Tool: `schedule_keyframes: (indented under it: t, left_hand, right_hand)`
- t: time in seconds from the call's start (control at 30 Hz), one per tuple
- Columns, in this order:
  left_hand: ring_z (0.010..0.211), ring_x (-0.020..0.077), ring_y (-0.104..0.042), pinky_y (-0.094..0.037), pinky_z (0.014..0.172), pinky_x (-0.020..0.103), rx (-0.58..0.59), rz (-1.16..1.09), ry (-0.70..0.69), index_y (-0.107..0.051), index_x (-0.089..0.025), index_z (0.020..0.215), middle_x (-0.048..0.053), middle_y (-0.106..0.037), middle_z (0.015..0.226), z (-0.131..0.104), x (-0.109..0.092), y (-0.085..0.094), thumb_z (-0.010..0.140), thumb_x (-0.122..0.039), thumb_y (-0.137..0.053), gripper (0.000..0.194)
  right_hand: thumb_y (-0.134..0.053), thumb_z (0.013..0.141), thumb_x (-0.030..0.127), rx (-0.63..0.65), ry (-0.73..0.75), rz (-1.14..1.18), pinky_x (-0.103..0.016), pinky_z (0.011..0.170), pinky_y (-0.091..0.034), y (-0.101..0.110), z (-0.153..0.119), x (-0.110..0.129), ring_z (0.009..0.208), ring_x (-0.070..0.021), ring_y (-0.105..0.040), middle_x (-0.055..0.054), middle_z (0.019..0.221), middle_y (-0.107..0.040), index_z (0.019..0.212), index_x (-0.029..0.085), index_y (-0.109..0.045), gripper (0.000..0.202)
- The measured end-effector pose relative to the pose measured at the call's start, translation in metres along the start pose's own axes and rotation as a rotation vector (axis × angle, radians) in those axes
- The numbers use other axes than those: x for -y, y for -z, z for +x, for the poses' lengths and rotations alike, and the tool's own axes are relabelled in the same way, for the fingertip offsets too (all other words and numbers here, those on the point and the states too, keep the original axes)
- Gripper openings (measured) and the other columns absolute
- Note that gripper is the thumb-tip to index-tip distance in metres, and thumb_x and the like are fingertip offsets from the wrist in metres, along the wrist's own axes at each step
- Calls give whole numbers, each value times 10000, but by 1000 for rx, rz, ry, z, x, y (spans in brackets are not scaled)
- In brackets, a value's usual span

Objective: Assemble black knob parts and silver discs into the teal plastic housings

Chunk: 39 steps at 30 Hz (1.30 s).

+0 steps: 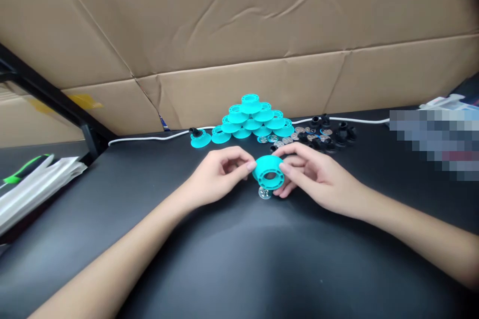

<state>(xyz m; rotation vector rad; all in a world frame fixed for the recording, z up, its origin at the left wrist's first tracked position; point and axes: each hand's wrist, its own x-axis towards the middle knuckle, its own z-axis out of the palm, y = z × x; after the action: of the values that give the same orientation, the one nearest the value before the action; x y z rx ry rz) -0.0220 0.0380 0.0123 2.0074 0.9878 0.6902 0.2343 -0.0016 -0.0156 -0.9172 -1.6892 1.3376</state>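
Between my two hands a turquoise flared plastic ring [268,163] is tilted so its narrow slotted end faces me. My left hand [227,172] pinches its left edge with thumb and fingertips. Thumb and fingers of my right hand [312,172] close on its right side. Just below the ring a shiny round metal disc with holes [265,193] shows, partly covered by the ring; whether it touches my right fingers I cannot tell. Behind my hands, more turquoise rings [250,103] are stacked as a pyramid. At its left, a ring [201,139] has a black plastic piece [194,132] on top.
Right of the pyramid lie several metal discs [298,132] and black plastic fittings [342,131]. A white cable [149,138] runs along the cardboard wall [239,25]. White packets [45,184] and a green-black tool [28,167] are at left, near a black metal frame [92,134].
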Motion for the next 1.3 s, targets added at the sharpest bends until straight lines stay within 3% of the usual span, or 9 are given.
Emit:
schedule_keyframes:
  t: [0.17,0.3,0.47,0.6,0.73,0.9,1.03,1.13,1.3]
  left_hand:
    - [595,117,-557,-451,565,225,129,-136,134,-632,-164,923,-9,-636,673,2,8,12,1022,-566,-601,414]
    - [563,113,-549,-424,531,215,212,-10,206,-631,-167,892,-21,-609,646,1,9,23,1011,-563,-603,414]
    - [614,147,-616,-475,579,248,166,212,195,-678,-170,896,11,-686,719,0,10,27,1012,-521,-579,383]
    - [772,186,-684,-542,707,291,108,260,114,-726,-168,992,59,-768,900,0,8,23,1016,-493,-589,354]
    - [722,158,-647,-520,656,264,169,226,89,-745,-170,1092,47,-748,888,-2,3,22,1047,-512,-552,395]
    - [795,161,-649,-552,713,257,288,152,12,-734,-194,1228,38,-735,933,-4,4,23,826,-481,-876,514]
    - [821,163,-658,-582,752,276,299,78,-11,-700,-212,1321,46,-737,998,-5,6,17,772,-427,-934,634]
    - [858,169,-681,-611,807,301,287,24,-30,-675,-214,1366,64,-745,1086,-5,7,13,749,-370,-958,696]
    - [849,166,-674,-613,812,303,295,66,-87,-703,-210,1326,63,-740,1077,-5,6,11,772,-375,-944,627]
  right_hand:
    - [-717,998,320,77,198,-386,-411,930,-658,-3,-5,2,994,-215,-758,-91,1228,-744,1460,249,-536,501]
    - [-702,1006,270,141,297,-582,-428,1014,-613,0,-6,-3,1159,-236,-707,-93,1336,-724,1475,259,-571,486]
    - [-565,1081,208,259,468,-725,-464,1111,-561,3,-4,-7,1248,-243,-682,-92,1356,-750,1375,232,-686,319]
    - [-496,1097,175,305,569,-897,-467,1056,-595,10,-3,-3,1197,-255,-708,-90,1345,-765,1282,232,-768,334]
    - [-523,1090,217,261,539,-1018,-471,964,-629,21,-3,-3,1134,-287,-735,-124,1299,-770,1231,197,-787,301]
    - [-586,1058,232,247,421,-868,-414,921,-621,23,-1,-3,1070,-259,-738,-117,1192,-767,1234,214,-733,230]
    - [-580,1065,261,264,336,-769,-367,866,-599,23,1,0,979,-225,-727,-82,1108,-760,1169,221,-718,177]
    - [-613,1054,304,243,330,-752,-385,924,-588,27,2,-2,1051,-238,-714,-87,1172,-743,1231,230,-706,214]
    - [-596,1068,405,253,265,-791,-435,1007,-568,32,2,-6,1176,-268,-660,-112,1270,-670,1269,250,-704,276]
